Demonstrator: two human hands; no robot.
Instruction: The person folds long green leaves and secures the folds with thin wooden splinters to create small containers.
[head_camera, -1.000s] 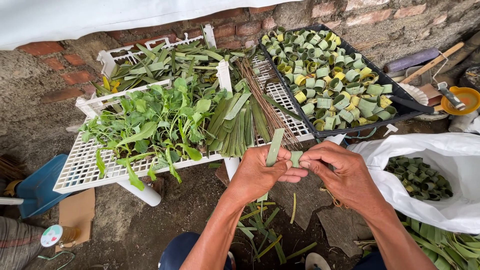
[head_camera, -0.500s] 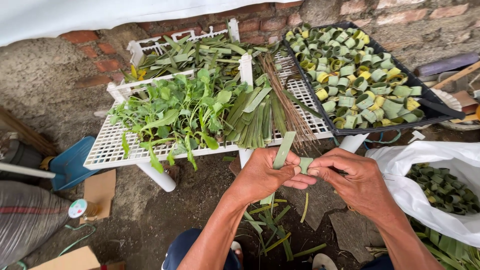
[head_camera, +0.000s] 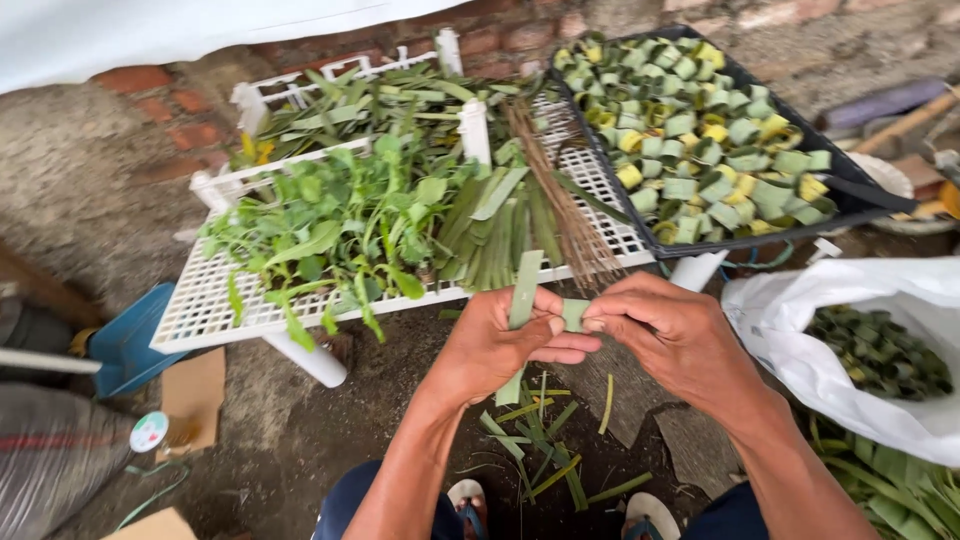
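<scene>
Hands: left hand (head_camera: 495, 345), right hand (head_camera: 672, 335) both pinch green leaf strip (head_camera: 524, 292); white bag (head_camera: 800, 340) right.

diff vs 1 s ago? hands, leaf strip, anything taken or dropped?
Little changed. The view slid left, so the white rack and black tray sit further right in frame. Both hands kept the green leaf strip: left hand grips it, right hand pinches the folded end. The strip stands slightly more upright. Nothing taken or let go; white bag and trimmings unchanged.

The leaf strip (head_camera: 524, 290) now stands straighter than before, its end folded into a small loop between both thumbs; the view shifts right.
</scene>
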